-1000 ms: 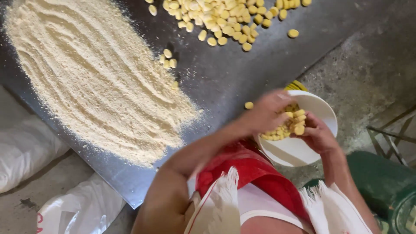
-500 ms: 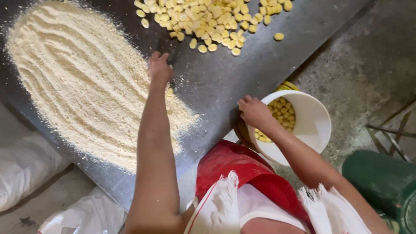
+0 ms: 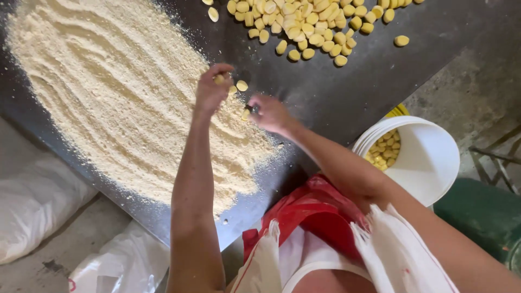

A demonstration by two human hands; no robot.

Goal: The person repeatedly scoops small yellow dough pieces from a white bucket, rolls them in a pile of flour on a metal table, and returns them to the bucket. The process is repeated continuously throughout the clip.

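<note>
Dumplings, small pale yellow dough pieces (image 3: 242,86), were what both hands worked at, lying on the dark metal table (image 3: 347,92) at the edge of the flour.

Nearest the camera, at six o'clock, a red apron (image 3: 309,217) and white cloth straps (image 3: 396,255) covered the person's front. At seven o'clock, below the table edge, lay white sacks (image 3: 38,201) on the floor. At three o'clock stood a white bucket (image 3: 429,157), just off the table's edge, with more yellow pieces heaped inside against its far wall; a green container (image 3: 483,211) sat beside it at four o'clock.

Further out, both forearms reached up over the table. The left hand (image 3: 211,89) had its fingers curled together, pinched on one dough piece at its fingertips, with another piece just beside it at one o'clock. The right hand (image 3: 269,113) was near it, at four o'clock from the left, fingers bent and closed on a small piece at its thumb side. The two hands were close but apart.

A broad spread of raked flour (image 3: 114,97) filled the table from nine to eleven o'clock, touching the area under the left hand.

Farthest, at twelve to one o'clock, a loose pile of formed dough pieces (image 3: 315,27) lay on bare metal, well apart from the hands.
</note>
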